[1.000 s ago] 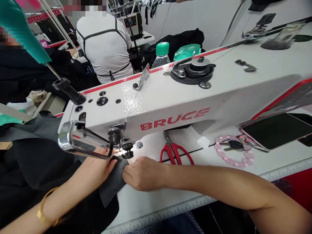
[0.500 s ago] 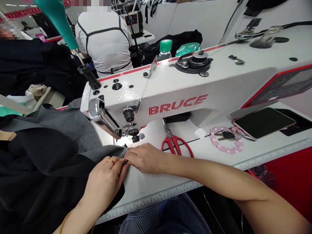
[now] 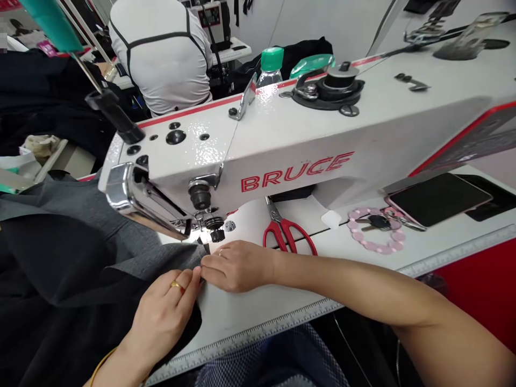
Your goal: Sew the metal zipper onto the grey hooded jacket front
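Dark grey fabric (image 3: 133, 252) spreads from the left up to the needle area of a white sewing machine (image 3: 298, 172) marked BRUCE. My left hand (image 3: 165, 306), with a gold ring, is closed on the fabric's near edge, thumb and fingers pinched together. Right beside it, my right hand (image 3: 237, 266) pinches the same edge at its corner, just in front of the machine's head. The fingertips of both hands nearly meet. Folds and fingers hide how much cloth lies in each pinch.
Red-handled scissors (image 3: 288, 234) lie under the machine arm. To the right are a pink beaded ring with keys (image 3: 375, 228) and a phone (image 3: 439, 199). A ruler strip (image 3: 262, 330) runs along the table's front edge. Behind the machine stand a green-capped bottle (image 3: 271, 67) and a seated person in white (image 3: 161, 59).
My view has shifted closer, and the machine head appears further left and larger. Both hands keep hold of the fabric edge; the left hand has moved slightly left and down in view.
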Tool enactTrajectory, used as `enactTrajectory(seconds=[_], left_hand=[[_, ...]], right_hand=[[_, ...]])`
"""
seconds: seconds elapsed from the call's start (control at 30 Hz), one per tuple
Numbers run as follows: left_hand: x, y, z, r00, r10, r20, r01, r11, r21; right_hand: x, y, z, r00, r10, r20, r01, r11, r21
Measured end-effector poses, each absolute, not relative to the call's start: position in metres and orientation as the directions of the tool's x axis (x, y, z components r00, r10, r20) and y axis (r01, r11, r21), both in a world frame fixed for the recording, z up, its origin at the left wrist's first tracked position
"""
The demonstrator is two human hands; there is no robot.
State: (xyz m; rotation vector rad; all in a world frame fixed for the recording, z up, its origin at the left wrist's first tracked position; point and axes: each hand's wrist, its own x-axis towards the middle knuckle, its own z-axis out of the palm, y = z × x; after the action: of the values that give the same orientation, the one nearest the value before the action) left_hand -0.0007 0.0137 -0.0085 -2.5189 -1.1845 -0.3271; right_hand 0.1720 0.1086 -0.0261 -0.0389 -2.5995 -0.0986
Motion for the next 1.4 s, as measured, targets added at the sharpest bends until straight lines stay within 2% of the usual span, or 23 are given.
enactTrajectory(seconds=[0.07,0.13,0.23,0.37,0.53,0.6,0.8,0.97,1.03,1.2,1.27,1.4], left_hand=[[0.003,0.018,-0.005,0.666,0.701,0.255,0.746,-0.630,-0.217],[0.005,0.026,0.003,0.669,0.730,0.141,0.744,-0.655,-0.133],[-0.003,0.045,0.018,0.616,0.785,0.054,0.785,-0.618,0.033],[-0.026,0.074,0.020,0.477,0.877,0.062,0.879,-0.475,-0.046],[-0.043,0.088,0.000,0.359,0.920,-0.156,0.932,-0.344,0.117],[-0.043,0.086,-0.005,0.369,0.919,-0.136,0.929,-0.360,0.085],[-0.020,0.076,0.008,0.545,0.838,0.011,0.825,-0.534,-0.187],[-0.004,0.073,0.020,0.681,0.728,-0.080,0.657,-0.656,-0.372],[-0.002,0.072,0.020,0.649,0.748,-0.139,0.671,-0.649,-0.358],[0.010,0.059,0.019,0.404,0.866,-0.295,0.865,-0.466,-0.183],[0.018,0.045,0.014,0.384,0.889,-0.251,0.879,-0.434,-0.195],[0.023,0.012,-0.003,0.362,0.932,0.008,0.893,-0.344,-0.291]], right_hand=[[0.173,0.109,-0.028,-0.826,-0.108,0.553,-0.009,0.984,0.179],[0.173,0.107,-0.029,-0.827,-0.154,0.541,-0.037,0.975,0.221],[0.173,0.104,-0.028,-0.861,-0.115,0.496,-0.016,0.980,0.200],[0.175,0.102,-0.023,-0.888,-0.065,0.456,0.008,0.988,0.155],[0.174,0.102,-0.020,-0.885,0.010,0.466,0.046,0.997,0.066],[0.173,0.102,-0.020,-0.884,0.042,0.466,0.061,0.998,0.024],[0.171,0.103,-0.023,-0.902,0.079,0.425,0.054,0.996,-0.070],[0.171,0.110,-0.023,-0.903,0.029,0.429,0.027,1.000,-0.009],[0.171,0.112,-0.022,-0.917,0.028,0.397,0.022,1.000,-0.019],[0.168,0.112,-0.017,-0.956,0.057,0.287,0.035,0.996,-0.083],[0.167,0.111,-0.016,-0.966,0.066,0.249,0.043,0.994,-0.099],[0.165,0.111,-0.016,-0.974,0.058,0.218,0.036,0.994,-0.102]])
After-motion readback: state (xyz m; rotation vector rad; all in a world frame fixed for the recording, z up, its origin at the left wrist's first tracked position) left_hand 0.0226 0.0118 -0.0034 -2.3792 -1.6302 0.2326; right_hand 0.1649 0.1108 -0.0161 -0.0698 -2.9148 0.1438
